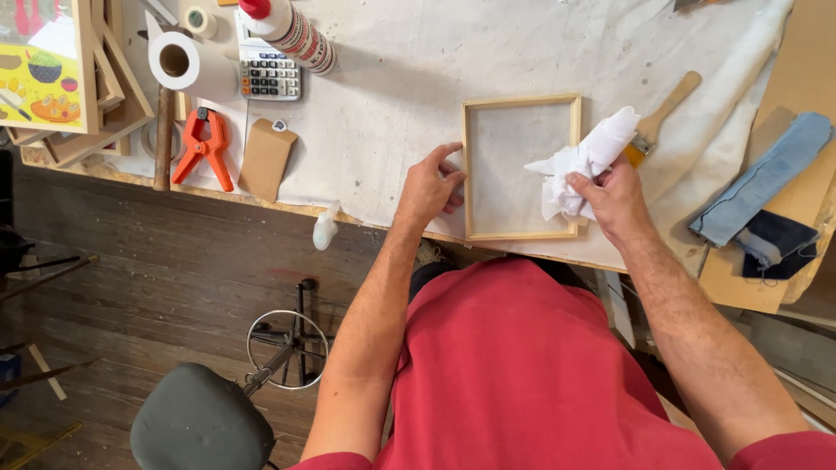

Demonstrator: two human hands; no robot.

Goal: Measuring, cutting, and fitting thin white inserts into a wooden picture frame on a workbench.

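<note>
- A small wooden frame (521, 165) with a clear pane lies flat on the white-covered bench (401, 87), right of centre in the picture, its lower rail near the bench edge.
- The left hand (428, 187) rests against the frame's left rail, fingers loosely curled and pressing it, gripping nothing.
- The right hand (614, 196) is closed around a crumpled white cloth (582, 164), which lies across the frame's right rail and onto the pane.
- The frame looks light and stiff, its thin rails easy to knock askew; I judge the pane fragile and slick, so the outer wooden edges are the safest hold.
- The cloth is soft and bunches readily.
- A wooden-handled brush (662, 113) lies just beyond the cloth, toward the upper right.
- In the upper left sit an orange clamp (202, 146), a calculator (268, 75) and a tape roll (178, 61).
- Folded denim (762, 187) lies at the far right.
</note>
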